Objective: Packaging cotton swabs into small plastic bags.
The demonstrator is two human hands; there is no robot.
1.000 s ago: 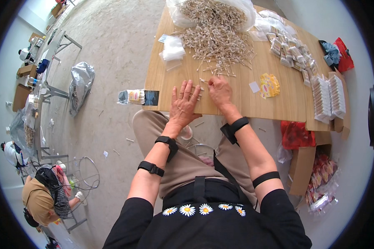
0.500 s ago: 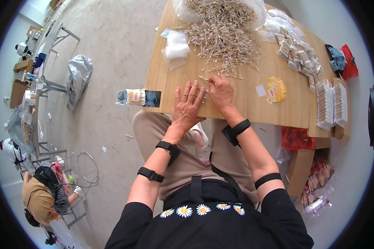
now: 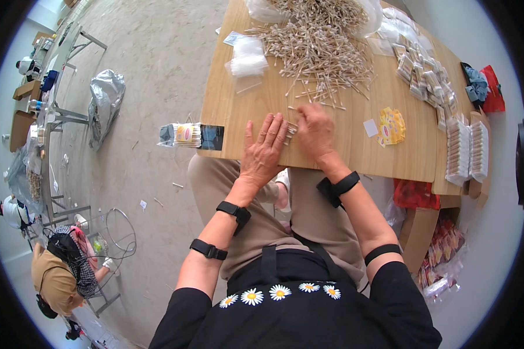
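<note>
My left hand (image 3: 264, 148) lies flat near the table's front edge, fingers stretched out and thumb apart. A few cotton swabs (image 3: 290, 133) lie in a small row beside its fingertips, partly hidden by the hands. Just to the right, my right hand (image 3: 316, 132) is closed in a pinch, slightly blurred; a cotton swab (image 3: 293, 108) tip pokes out by its fingers. Beyond both hands spreads a large heap of loose cotton swabs (image 3: 326, 58). At the table's left corner sits a clear packet of cotton swabs (image 3: 184, 135) with a yellow label, overhanging the edge.
Clear plastic bags (image 3: 248, 57) lie left of the heap. Yellow cards (image 3: 392, 126) and a white card (image 3: 370, 128) are on the right, near filled packs (image 3: 422, 75) and stacked packs (image 3: 467, 148). A cardboard box (image 3: 420, 235) stands below. Another person (image 3: 58, 273) is far left.
My right hand has shifted slightly right and turned over the swabs. The left hand stays flat in nearly the same place. The whole view has moved a little.
</note>
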